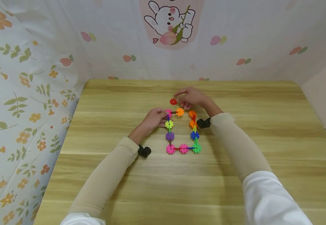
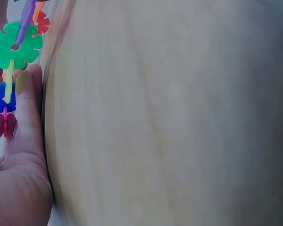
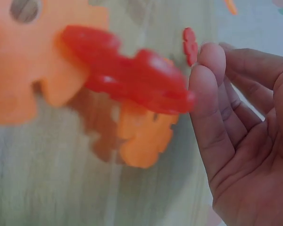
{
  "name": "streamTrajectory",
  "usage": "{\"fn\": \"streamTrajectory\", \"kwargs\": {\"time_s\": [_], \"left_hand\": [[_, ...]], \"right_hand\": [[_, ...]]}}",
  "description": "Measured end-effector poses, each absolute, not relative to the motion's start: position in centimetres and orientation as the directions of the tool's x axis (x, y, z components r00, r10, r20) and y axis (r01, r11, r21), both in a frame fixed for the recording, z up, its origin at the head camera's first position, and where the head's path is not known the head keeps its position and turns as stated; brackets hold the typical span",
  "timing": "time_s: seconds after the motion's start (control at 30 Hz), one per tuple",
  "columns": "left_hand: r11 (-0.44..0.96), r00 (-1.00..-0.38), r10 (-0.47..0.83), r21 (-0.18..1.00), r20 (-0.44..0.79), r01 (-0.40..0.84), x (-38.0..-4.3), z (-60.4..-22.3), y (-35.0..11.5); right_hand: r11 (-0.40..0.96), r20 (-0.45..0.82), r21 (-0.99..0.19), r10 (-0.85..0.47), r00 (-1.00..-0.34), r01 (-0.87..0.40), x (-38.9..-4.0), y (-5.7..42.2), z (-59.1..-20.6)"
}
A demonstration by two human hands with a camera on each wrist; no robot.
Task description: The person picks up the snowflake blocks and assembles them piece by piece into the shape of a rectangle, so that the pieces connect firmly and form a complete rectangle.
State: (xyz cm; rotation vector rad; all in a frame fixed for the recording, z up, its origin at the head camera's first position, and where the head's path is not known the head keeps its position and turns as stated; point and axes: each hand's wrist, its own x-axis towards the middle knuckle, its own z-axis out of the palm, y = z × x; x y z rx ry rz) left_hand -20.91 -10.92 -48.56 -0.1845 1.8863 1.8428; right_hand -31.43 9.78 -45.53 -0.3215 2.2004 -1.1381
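Note:
Snowflake discs slotted into each other form a chain, bent into a rectangle with a gap at its far right corner. My left hand point(image 1: 155, 119) pinches the pink disc point(image 2: 5, 123) at the far left corner between thumb and finger. Beside it stand a blue disc point(image 2: 1, 98), a yellow disc point(image 1: 169, 124) and a green disc point(image 2: 15, 45). The chain's ends are two orange discs, one on the left point(image 1: 180, 112) and one on the right point(image 1: 192, 113). A loose red disc point(image 1: 173, 102) lies beyond them, right by the loosely bent fingers of my right hand point(image 1: 193, 97).
The near side of the rectangle has pink discs point(image 1: 183, 148) and a green corner disc point(image 1: 197, 148). Black wrist cameras point(image 1: 144, 151) sit on both forearms. The wooden table point(image 1: 140, 193) meets a printed cloth point(image 1: 106, 56) at the back.

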Motion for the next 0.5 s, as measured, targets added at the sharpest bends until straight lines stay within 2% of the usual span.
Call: {"fn": "streamTrajectory", "kwargs": {"time_s": [0.3, 0.5], "left_hand": [[0.083, -0.866, 0.233, 0.896, -0.443, -0.437, -21.0, -48.8, -10.8], [0.076, -0.869, 0.238, 0.9, -0.434, -0.429, -20.8, -48.6, -10.8]], "right_hand": [[0.629, -0.446, -0.777, -0.516, -0.731, 0.031, -31.9, 9.5, -46.8], [0.638, -0.438, -0.77, -0.512, -0.739, 0.015, -31.8, 9.3, -46.7]]}}
